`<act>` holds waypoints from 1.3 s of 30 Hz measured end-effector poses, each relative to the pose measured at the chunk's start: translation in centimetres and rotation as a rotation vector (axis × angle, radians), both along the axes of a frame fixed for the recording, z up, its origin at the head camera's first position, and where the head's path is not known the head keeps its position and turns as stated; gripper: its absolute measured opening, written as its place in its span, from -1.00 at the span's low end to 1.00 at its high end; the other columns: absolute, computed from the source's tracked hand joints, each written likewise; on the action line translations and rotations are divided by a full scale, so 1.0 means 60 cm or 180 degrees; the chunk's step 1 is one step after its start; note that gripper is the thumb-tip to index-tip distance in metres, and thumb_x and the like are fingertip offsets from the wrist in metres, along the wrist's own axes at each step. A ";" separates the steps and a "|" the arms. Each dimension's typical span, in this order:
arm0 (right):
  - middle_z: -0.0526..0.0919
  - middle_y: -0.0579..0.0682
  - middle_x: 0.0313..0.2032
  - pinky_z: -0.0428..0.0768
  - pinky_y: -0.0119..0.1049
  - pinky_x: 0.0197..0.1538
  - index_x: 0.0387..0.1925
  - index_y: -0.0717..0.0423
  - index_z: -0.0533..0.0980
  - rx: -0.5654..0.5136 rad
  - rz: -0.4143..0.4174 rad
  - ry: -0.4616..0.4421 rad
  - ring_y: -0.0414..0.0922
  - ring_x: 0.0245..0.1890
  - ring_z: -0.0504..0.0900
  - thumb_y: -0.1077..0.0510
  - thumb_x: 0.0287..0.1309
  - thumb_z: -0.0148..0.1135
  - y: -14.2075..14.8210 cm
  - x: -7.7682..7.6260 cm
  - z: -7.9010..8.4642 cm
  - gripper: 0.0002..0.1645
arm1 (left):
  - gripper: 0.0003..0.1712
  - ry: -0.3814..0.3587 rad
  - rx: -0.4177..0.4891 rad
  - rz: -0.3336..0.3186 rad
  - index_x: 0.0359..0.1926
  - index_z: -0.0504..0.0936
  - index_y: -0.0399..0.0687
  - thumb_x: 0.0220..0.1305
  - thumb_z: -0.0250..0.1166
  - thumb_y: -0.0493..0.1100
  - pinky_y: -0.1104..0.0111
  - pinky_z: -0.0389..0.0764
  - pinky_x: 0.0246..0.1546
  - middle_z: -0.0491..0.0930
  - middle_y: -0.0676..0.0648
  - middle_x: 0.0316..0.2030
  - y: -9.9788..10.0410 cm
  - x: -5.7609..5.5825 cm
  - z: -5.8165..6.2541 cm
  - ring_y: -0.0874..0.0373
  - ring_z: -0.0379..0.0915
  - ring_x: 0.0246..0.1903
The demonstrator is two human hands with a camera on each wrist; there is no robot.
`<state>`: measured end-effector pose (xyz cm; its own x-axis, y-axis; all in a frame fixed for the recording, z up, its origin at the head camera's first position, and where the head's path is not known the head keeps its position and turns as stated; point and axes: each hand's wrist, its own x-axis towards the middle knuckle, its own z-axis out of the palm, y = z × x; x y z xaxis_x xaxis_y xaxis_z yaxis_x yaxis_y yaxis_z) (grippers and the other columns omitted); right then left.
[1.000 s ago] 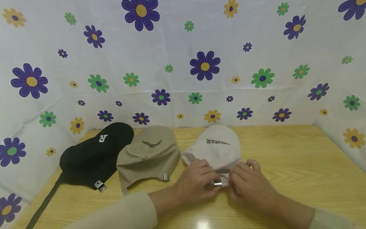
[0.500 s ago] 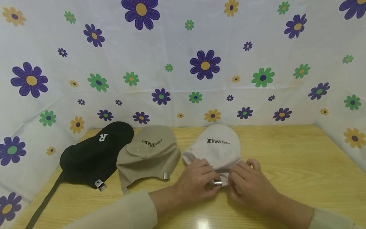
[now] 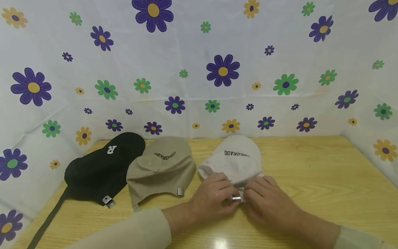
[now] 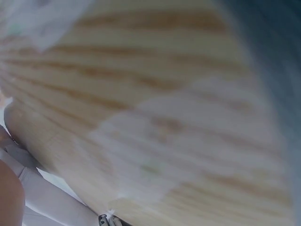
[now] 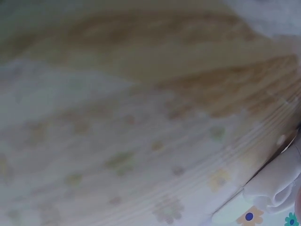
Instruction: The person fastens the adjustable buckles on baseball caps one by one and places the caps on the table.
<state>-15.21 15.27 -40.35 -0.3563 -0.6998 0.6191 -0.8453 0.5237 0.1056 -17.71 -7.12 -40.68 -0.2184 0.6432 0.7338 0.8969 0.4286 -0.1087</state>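
A white baseball cap (image 3: 234, 160) with dark COLORADO lettering lies on the table in the head view. My left hand (image 3: 211, 194) pinches its back strap beside a small silver buckle (image 3: 236, 198). From the other side, my right hand (image 3: 270, 203) holds the strap close to that buckle. The fingers of both hands are curled, and they hide most of the strap. In the left wrist view, pale cap cloth (image 4: 56, 202) shows at lower left. Pale cloth (image 5: 275, 181) also appears at the lower right of the right wrist view.
Left of the white cap lies a beige cap (image 3: 164, 169) with a silver buckle. Farther left is a black cap (image 3: 99, 169), its long strap (image 3: 48, 221) trailing to the front. A flowered cloth (image 3: 199, 48) hangs behind the wooden table (image 3: 317, 166).
My right hand has shifted slightly left, nearer the buckle, and its raised finger has come down. The left hand and the caps look unmoved.
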 end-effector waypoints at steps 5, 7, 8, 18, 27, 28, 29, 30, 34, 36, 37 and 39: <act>0.58 -0.18 -0.20 0.37 -0.29 -0.01 -0.28 -0.03 0.53 0.0017 0.0076 -0.0042 -0.17 -0.12 0.53 0.07 0.13 0.29 0.000 0.000 0.001 -0.87 | -0.84 -0.0005 0.0006 -0.0009 -0.41 0.69 0.09 -0.06 0.51 -0.08 0.45 0.48 -0.13 0.66 0.22 -0.43 0.000 0.002 0.001 0.28 0.48 -0.30; 0.59 -0.18 -0.20 0.37 -0.29 -0.01 -0.28 -0.03 0.53 0.0024 0.0079 -0.0024 -0.17 -0.12 0.53 0.08 0.11 0.30 -0.001 0.000 0.000 -0.86 | -0.84 -0.0006 -0.0009 -0.0005 -0.41 0.69 0.10 -0.06 0.50 -0.08 0.43 0.47 -0.09 0.66 0.22 -0.43 0.000 0.003 0.001 0.28 0.49 -0.29; 0.59 -0.18 -0.20 0.38 -0.28 -0.01 -0.28 -0.03 0.54 0.0021 0.0085 -0.0009 -0.17 -0.11 0.54 0.09 0.10 0.30 -0.001 0.000 -0.001 -0.86 | -0.84 -0.0013 -0.0018 0.0003 -0.41 0.69 0.10 -0.05 0.50 -0.08 0.42 0.47 -0.07 0.66 0.22 -0.43 0.000 0.004 0.002 0.28 0.49 -0.29; 0.57 -0.19 -0.21 0.36 -0.25 0.00 -0.31 -0.05 0.55 0.0038 0.0081 -0.0003 -0.15 -0.09 0.54 0.11 0.06 0.28 0.002 0.000 0.000 -0.88 | -0.85 -0.0115 -0.0058 -0.0008 -0.40 0.69 0.10 -0.02 0.49 -0.08 0.43 0.47 -0.05 0.66 0.22 -0.41 0.000 0.007 0.002 0.27 0.49 -0.27; 0.53 -0.19 -0.22 0.37 -0.19 -0.04 -0.39 -0.06 0.52 0.0131 0.0001 0.0044 -0.16 -0.15 0.48 0.14 -0.08 0.40 0.004 0.000 0.002 -0.80 | -0.85 -0.0115 -0.0063 0.0009 -0.39 0.69 0.11 -0.01 0.49 -0.06 0.43 0.45 -0.06 0.67 0.22 -0.40 0.001 0.006 0.003 0.29 0.49 -0.27; 0.53 -0.18 -0.22 0.37 -0.18 -0.05 -0.39 -0.05 0.51 0.0117 -0.0002 0.0062 -0.16 -0.16 0.48 0.15 -0.10 0.41 0.004 0.000 0.003 -0.78 | -0.85 -0.0117 -0.0059 0.0009 -0.39 0.69 0.11 -0.01 0.49 -0.07 0.43 0.45 -0.07 0.67 0.23 -0.40 0.001 0.006 0.004 0.29 0.49 -0.27; 0.53 -0.18 -0.23 0.37 -0.17 -0.05 -0.40 -0.05 0.50 0.0114 -0.0012 0.0067 -0.16 -0.17 0.48 0.15 -0.10 0.40 0.005 0.000 0.003 -0.78 | -0.85 -0.0116 -0.0053 0.0000 -0.40 0.68 0.11 -0.01 0.49 -0.07 0.43 0.44 -0.08 0.67 0.23 -0.40 0.001 0.006 0.004 0.29 0.49 -0.28; 0.52 -0.18 -0.23 0.38 -0.17 -0.06 -0.41 -0.04 0.50 0.0111 -0.0018 0.0074 -0.16 -0.18 0.48 0.16 -0.10 0.39 0.005 0.000 0.003 -0.79 | -0.85 -0.0111 -0.0044 -0.0015 -0.40 0.68 0.11 -0.02 0.49 -0.08 0.44 0.45 -0.09 0.67 0.23 -0.40 0.001 0.006 0.005 0.30 0.49 -0.29; 0.52 -0.17 -0.25 0.38 -0.17 -0.07 -0.43 -0.02 0.48 0.0076 -0.0020 0.0072 -0.15 -0.20 0.47 0.18 -0.10 0.35 0.006 -0.001 0.005 -0.81 | -0.85 -0.0121 -0.0022 -0.0048 -0.41 0.67 0.11 -0.03 0.50 -0.11 0.45 0.43 -0.14 0.65 0.23 -0.43 0.000 0.005 0.006 0.31 0.48 -0.32; 0.51 -0.17 -0.26 0.38 -0.21 -0.06 -0.45 -0.03 0.46 0.0071 -0.0012 0.0029 -0.16 -0.20 0.46 0.18 -0.11 0.33 0.006 -0.002 0.005 -0.82 | -0.85 -0.0138 -0.0014 -0.0063 -0.42 0.67 0.11 -0.04 0.50 -0.12 0.46 0.43 -0.15 0.65 0.23 -0.44 -0.001 0.005 0.005 0.32 0.47 -0.33; 0.50 -0.17 -0.27 0.37 -0.22 -0.05 -0.46 -0.03 0.45 0.0068 -0.0015 0.0022 -0.17 -0.20 0.46 0.18 -0.12 0.33 0.006 -0.002 0.006 -0.81 | -0.85 -0.0139 -0.0016 -0.0057 -0.42 0.66 0.11 -0.04 0.49 -0.13 0.46 0.42 -0.15 0.65 0.23 -0.44 -0.001 0.005 0.005 0.32 0.47 -0.33; 0.51 -0.17 -0.29 0.38 -0.24 -0.06 -0.48 -0.03 0.44 0.0028 -0.0026 0.0026 -0.17 -0.21 0.45 0.20 -0.15 0.33 0.006 -0.003 0.007 -0.80 | -0.85 -0.0172 -0.0015 -0.0033 -0.42 0.66 0.11 -0.04 0.49 -0.13 0.46 0.41 -0.15 0.65 0.23 -0.44 -0.002 0.004 0.005 0.32 0.46 -0.33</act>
